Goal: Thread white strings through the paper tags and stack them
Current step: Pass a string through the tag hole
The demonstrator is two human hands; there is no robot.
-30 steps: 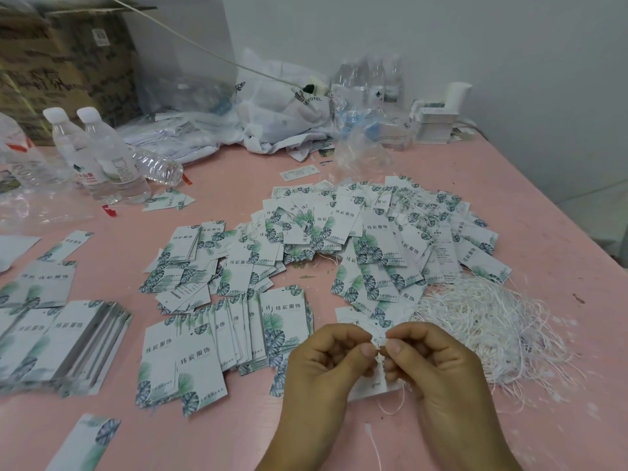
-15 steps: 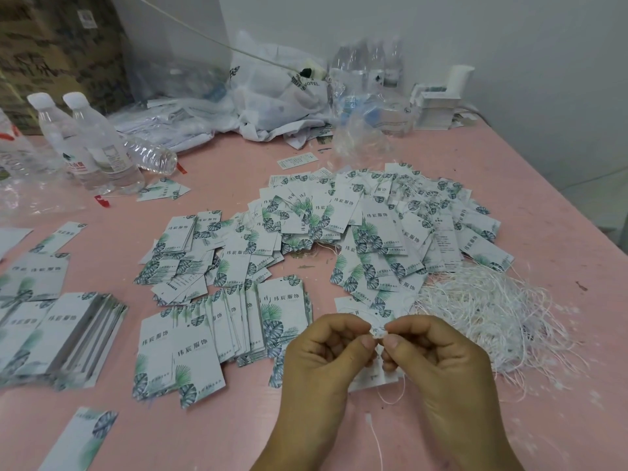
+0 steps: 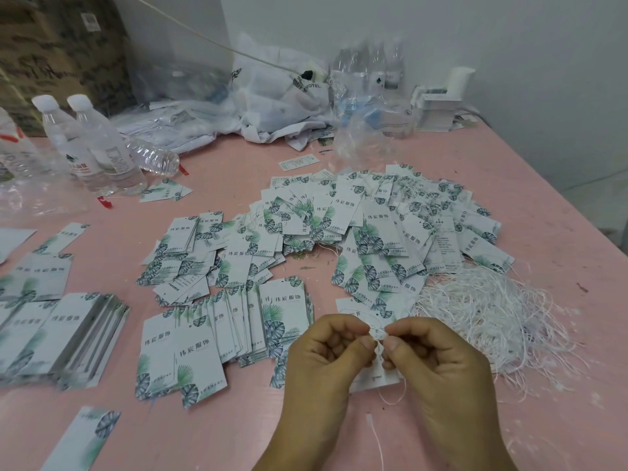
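Observation:
Both hands meet low in the middle of the view. My left hand [image 3: 326, 365] and my right hand [image 3: 438, 368] pinch the top of one white paper tag [image 3: 379, 377] between thumbs and forefingers, with a thin white string [image 3: 396, 397] looping out below it. Most of that tag is hidden behind my fingers. A loose heap of white strings [image 3: 489, 311] lies just right of my hands. A wide spread of leaf-printed tags [image 3: 373, 232] covers the table's middle, and fanned rows of tags [image 3: 217, 331] lie left of my hands.
A pink table [image 3: 543, 205] carries everything. A stack of tags [image 3: 68, 341] sits at the left edge. Water bottles [image 3: 98, 144] stand at the back left, plastic bags [image 3: 278, 107] and a small white box [image 3: 438, 110] at the back. One stray string [image 3: 375, 440] lies near the front edge.
My hands have stayed together on the same tag, with only small finger shifts. The view has tilted slightly, so the table contents sit a little differently in the frame.

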